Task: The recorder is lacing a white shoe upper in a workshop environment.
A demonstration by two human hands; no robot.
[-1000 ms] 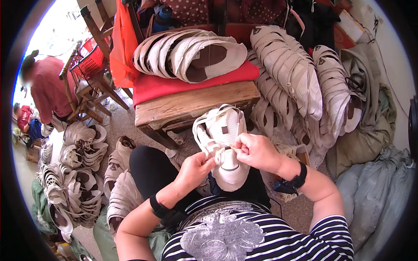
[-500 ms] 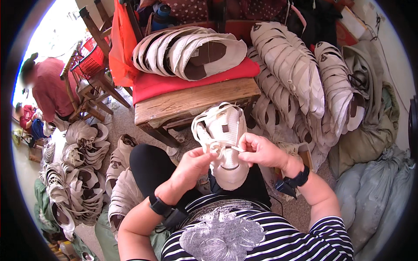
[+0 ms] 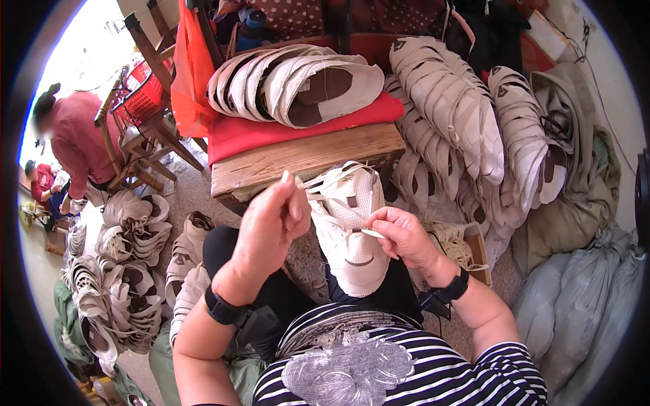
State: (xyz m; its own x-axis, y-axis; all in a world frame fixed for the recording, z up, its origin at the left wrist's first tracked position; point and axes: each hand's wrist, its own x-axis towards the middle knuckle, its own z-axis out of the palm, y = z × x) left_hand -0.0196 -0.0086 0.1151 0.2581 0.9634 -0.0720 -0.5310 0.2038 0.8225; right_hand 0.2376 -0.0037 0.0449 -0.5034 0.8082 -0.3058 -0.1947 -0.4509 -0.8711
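A cream-white shoe upper (image 3: 352, 257) lies over my lap, toe toward me, with pale shoelaces (image 3: 333, 177) looped across its far side. My right hand (image 3: 401, 237) rests against its right edge, thumb and fingers pinching a shoelace end by the lower eyelets. Raised beyond the left side of the upper, my left hand (image 3: 272, 220) has its fingers closed. A strand of lace runs from the upper to its fingertips, where the grip is partly hidden.
Ahead stands a wooden bench (image 3: 305, 154) with a red cloth and a row of stacked uppers (image 3: 298, 84). More stacks (image 3: 447, 108) rise at the right, others (image 3: 128, 291) at the left. A box of laces (image 3: 474, 247) sits right. Another person (image 3: 84, 139) bends at far left.
My left hand has moved up and left from the upper's eyelets, drawing lace with it. My right hand stays at the upper's right edge, slightly lower, still pinching lace.
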